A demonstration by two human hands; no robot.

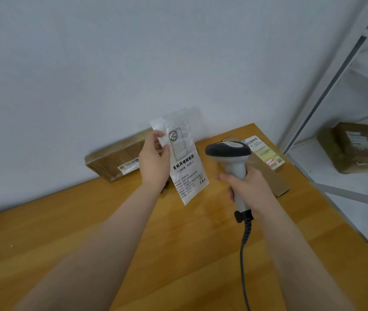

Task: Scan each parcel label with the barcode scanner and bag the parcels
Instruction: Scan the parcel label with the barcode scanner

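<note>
The white pouch parcel (pixel 185 167) was pinched near its top by the left hand (pixel 155 162) and held up off the tabletop (pixel 178 243), likely so its print could be read. The barcode scanner (pixel 229 151) at its 3 o'clock was gripped tight by the right hand (pixel 250 189). Loads of open wood was left toward 6 o'clock, and a brown parcel (pixel 113 162) was parked at 9 against the wall.
</note>
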